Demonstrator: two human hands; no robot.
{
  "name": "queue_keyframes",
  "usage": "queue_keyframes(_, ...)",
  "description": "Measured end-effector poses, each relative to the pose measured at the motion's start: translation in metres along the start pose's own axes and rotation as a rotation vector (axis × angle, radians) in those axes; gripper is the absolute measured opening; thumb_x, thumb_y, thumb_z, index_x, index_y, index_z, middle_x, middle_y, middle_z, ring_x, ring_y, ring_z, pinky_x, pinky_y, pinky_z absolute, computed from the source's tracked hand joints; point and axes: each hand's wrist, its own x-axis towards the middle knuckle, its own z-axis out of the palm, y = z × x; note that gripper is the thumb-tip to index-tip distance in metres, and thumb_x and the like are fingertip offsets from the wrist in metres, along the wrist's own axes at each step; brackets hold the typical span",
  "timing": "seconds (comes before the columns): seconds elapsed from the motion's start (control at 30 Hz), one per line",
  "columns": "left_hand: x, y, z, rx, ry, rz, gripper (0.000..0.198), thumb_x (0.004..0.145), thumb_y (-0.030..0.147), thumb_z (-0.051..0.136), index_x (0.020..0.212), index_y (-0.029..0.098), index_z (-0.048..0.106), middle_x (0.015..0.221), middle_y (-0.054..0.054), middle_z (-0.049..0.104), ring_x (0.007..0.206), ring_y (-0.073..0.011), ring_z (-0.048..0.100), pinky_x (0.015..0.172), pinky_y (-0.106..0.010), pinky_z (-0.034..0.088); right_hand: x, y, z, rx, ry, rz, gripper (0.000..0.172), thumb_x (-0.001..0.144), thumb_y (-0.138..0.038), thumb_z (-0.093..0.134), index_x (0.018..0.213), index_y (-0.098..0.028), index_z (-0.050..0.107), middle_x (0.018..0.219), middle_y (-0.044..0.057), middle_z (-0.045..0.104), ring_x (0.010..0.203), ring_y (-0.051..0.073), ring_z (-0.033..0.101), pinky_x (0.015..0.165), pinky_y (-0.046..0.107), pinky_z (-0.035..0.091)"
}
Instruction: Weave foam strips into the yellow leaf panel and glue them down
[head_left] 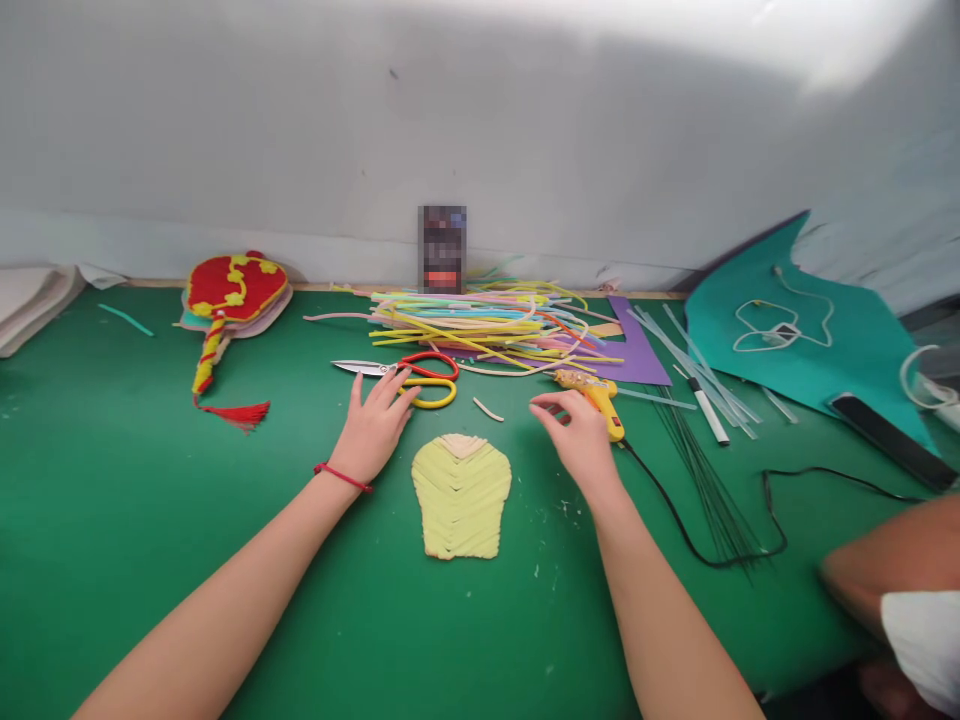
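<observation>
My left hand (376, 425) lies with its fingers spread at the scissors (429, 380), fingertips touching near the red and yellow handles. The blades point left. My right hand (583, 437) hovers just left of a yellow glue gun (609, 408), fingers loosely curved with a gap to the thumb; I see nothing in it. Between my hands lies a short pale strip (488, 409). Nearer to me rests a flat yellow-green panel (459, 505), made of slanted strips meeting in a V pattern, with a beige patch at its top.
Behind lies a pile of coloured fuzzy stems (487, 325), with a phone (442, 248) upright against the wall. A red fan (236, 290) with a tassel is at left. Clear glue sticks (694, 355), thin wires (705, 480), a marker (709, 412) and a black cord (675, 525) lie right. Another person's arm (892, 560) enters at right.
</observation>
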Motion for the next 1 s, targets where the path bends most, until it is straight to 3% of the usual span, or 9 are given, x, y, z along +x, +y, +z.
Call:
queue_keyframes(0.13,0.0,-0.004,0.006,0.007,-0.075,0.008,0.027,0.089,0.022,0.04,0.111,0.02,0.057,0.124,-0.011,0.056,0.118,-0.024,0.048,0.106,-0.051,0.02,-0.008,-0.004,0.027,-0.047,-0.099,-0.073,0.014,0.081,-0.031,0.056,0.085,-0.021,0.064,0.085,0.005,0.061,0.078,0.018,0.055,0.072,0.031,0.045)
queue_keyframes(0.23,0.002,-0.006,0.005,0.018,-0.064,-0.008,0.021,0.088,0.026,0.045,0.1,0.019,0.059,0.116,-0.011,0.058,0.111,-0.0233,0.052,0.104,-0.046,0.027,-0.011,-0.004,0.041,-0.084,-0.126,-0.09,0.012,0.081,-0.03,0.057,0.086,-0.021,0.063,0.085,0.005,0.06,0.082,0.02,0.054,0.076,0.033,0.045)
queue_keyframes(0.43,0.002,-0.009,0.0,0.055,-0.051,0.003,0.016,0.085,0.031,0.05,0.088,0.019,0.06,0.108,-0.011,0.059,0.099,-0.0245,0.055,0.091,-0.039,0.041,-0.008,0.003,0.047,-0.106,-0.126,-0.075,0.012,0.082,-0.029,0.055,0.075,-0.021,0.06,0.08,0.004,0.057,0.079,0.019,0.052,0.072,0.031,0.044)
queue_keyframes(0.6,0.0,-0.015,-0.001,0.099,-0.044,-0.121,0.019,0.088,0.03,0.044,0.088,0.018,0.059,0.104,-0.011,0.059,0.091,-0.0237,0.057,0.078,-0.034,0.046,-0.006,0.006,0.048,-0.087,-0.127,-0.09,0.014,0.083,-0.03,0.054,0.074,-0.021,0.06,0.078,0.003,0.057,0.076,0.018,0.053,0.07,0.03,0.044)
queue_keyframes(0.7,-0.002,-0.02,0.001,0.148,-0.024,-0.178,0.018,0.089,0.027,0.041,0.089,0.019,0.057,0.103,-0.011,0.06,0.09,-0.0231,0.058,0.084,-0.036,0.044,-0.007,0.003,0.045,-0.068,-0.112,-0.078,0.015,0.084,-0.031,0.052,0.078,-0.021,0.062,0.08,0.003,0.059,0.074,0.017,0.054,0.071,0.03,0.044)
queue_keyframes(0.8,-0.003,-0.021,0.003,0.205,-0.008,-0.226,0.02,0.09,0.025,0.038,0.094,0.018,0.056,0.106,-0.012,0.06,0.097,-0.0245,0.057,0.097,-0.047,0.033,-0.009,-0.007,0.043,-0.072,-0.083,-0.092,0.019,0.087,-0.03,0.046,0.088,-0.021,0.064,0.087,0.005,0.062,0.081,0.019,0.056,0.075,0.031,0.044)
queue_keyframes(1.0,-0.005,-0.02,0.01,0.21,0.066,-0.314,0.029,0.09,0.022,0.033,0.109,0.013,0.053,0.116,-0.018,0.057,0.111,-0.0282,0.051,0.103,-0.057,0.02,0.007,-0.032,0.053,-0.316,-0.119,-0.26,0.024,0.088,-0.017,0.041,0.101,-0.02,0.062,0.097,0.007,0.063,0.092,0.02,0.053,0.083,0.032,0.042)
